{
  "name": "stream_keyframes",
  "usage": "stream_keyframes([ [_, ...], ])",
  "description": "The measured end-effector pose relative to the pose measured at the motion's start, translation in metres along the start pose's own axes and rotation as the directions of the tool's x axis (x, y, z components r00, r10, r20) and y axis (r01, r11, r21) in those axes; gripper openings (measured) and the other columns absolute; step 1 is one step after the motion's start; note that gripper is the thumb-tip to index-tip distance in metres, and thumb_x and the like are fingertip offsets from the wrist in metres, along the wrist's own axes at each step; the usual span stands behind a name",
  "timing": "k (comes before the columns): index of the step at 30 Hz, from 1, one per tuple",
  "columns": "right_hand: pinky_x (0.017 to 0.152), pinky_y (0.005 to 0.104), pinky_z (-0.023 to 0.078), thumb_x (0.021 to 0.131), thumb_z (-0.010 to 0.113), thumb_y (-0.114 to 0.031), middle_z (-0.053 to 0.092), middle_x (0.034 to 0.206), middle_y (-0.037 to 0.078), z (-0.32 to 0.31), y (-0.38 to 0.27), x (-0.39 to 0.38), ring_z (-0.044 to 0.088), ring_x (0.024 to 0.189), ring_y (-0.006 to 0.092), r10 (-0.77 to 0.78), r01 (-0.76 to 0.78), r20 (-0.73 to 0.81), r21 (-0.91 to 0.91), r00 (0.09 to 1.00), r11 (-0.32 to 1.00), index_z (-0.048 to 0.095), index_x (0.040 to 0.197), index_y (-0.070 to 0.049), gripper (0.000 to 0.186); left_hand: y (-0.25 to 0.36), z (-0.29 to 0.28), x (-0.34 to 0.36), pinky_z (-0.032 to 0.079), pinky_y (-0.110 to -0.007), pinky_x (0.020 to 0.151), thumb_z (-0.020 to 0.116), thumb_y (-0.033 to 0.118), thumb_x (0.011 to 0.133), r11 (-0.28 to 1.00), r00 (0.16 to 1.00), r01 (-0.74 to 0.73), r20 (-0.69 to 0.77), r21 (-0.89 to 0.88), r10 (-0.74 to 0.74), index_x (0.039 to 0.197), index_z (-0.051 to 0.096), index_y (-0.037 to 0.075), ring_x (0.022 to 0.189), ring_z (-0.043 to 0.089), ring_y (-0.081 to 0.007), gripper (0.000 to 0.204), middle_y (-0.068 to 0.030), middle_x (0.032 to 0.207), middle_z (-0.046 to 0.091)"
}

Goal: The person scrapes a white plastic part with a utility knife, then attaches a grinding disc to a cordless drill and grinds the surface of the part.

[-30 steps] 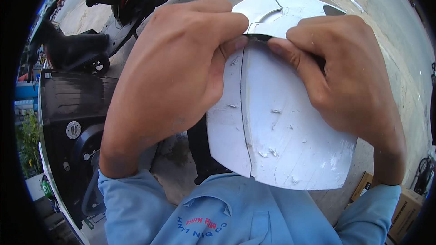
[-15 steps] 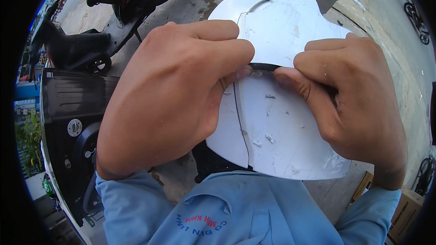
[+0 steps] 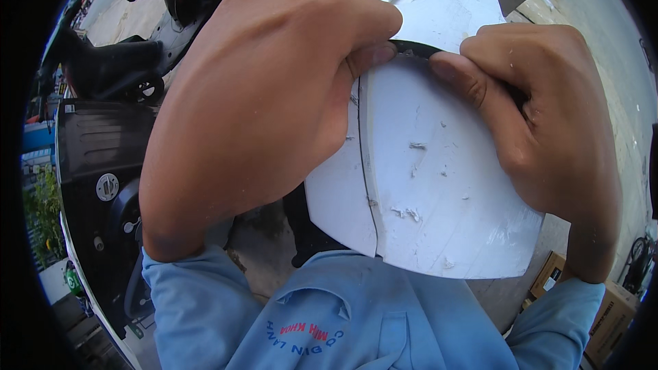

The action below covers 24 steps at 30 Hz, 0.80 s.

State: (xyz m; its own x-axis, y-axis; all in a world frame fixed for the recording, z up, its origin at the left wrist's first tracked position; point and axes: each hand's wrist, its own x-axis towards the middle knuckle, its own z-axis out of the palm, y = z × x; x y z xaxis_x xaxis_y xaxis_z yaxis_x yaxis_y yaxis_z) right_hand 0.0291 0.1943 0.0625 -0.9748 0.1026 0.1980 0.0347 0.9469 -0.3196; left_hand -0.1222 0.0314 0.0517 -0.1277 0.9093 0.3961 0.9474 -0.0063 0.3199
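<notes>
Grips closed, left hand (image 3: 267, 82) and right hand (image 3: 545, 113) are pinching a curved white plastic shell (image 3: 445, 185), upper centre, seemingly working its black edge (image 3: 415, 47); next is needing even pressure.

Flecked with ragged scrapes (image 3: 406, 214), the curved white panel (image 3: 452, 185) fills mid-view, a dark seam (image 3: 362, 144) running down its left side, a black strip (image 3: 417, 48) arching across higher up.

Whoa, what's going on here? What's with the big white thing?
A person's left hand and right hand are gripping a white panel, one at each end of a dark curved strip. The panel is scuffed and in front of the person's blue shirt.
</notes>
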Motion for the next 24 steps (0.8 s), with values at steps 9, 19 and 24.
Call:
stream_keyframes([
  [9, 0.054, 0.043, 0.031, 0.092, 0.069, -0.009, 0.045, 0.056, 0.015, 0.002, -0.036, -0.014, 0.042, 0.051, 0.0305, -0.056, 0.05, -0.066, -0.1, 0.996, 0.994, 0.055, 0.064, 0.002, 0.033, 0.023, -0.008, -0.016, 0.036, -0.039, 0.056, 0.068, -0.004, 0.079, 0.998, 0.996, 0.066, 0.062, 0.016, -0.067, 0.085, 0.061, -0.004, 0.06, 0.05, -0.0312, 0.009, -0.0135, 0.073, 0.049],
  [19, 0.058, 0.0394, 0.027, 0.086, 0.076, -0.019, 0.047, 0.055, 0.008, -0.009, -0.054, -0.056, 0.041, 0.05, 0.0242, 0.004, 0.002, 0.113, -0.059, 0.994, 0.998, 0.054, 0.06, -0.006, 0.036, 0.058, -0.017, -0.051, 0.029, -0.037, 0.061, 0.071, -0.002, 0.069, 0.998, 0.99, 0.048, 0.128, 0.049, -0.054, 0.078, 0.062, 0.002, 0.06, 0.046, -0.0258, 0.013, -0.007, 0.07, 0.046],
  [24, 0.059, 0.0379, 0.025, 0.084, 0.078, -0.03, 0.042, 0.055, 0.004, -0.02, -0.055, -0.073, 0.038, 0.05, 0.0208, -0.005, 0.015, 0.131, -0.074, 0.991, 0.997, 0.05, 0.058, -0.009, 0.043, 0.059, -0.018, -0.056, 0.027, -0.035, 0.059, 0.081, 0.02, 0.072, 1.0, 0.992, 0.018, 0.124, 0.0, -0.017, 0.076, 0.064, 0.003, 0.059, 0.044, -0.0204, 0.024, -0.0045, 0.07, 0.045],
])
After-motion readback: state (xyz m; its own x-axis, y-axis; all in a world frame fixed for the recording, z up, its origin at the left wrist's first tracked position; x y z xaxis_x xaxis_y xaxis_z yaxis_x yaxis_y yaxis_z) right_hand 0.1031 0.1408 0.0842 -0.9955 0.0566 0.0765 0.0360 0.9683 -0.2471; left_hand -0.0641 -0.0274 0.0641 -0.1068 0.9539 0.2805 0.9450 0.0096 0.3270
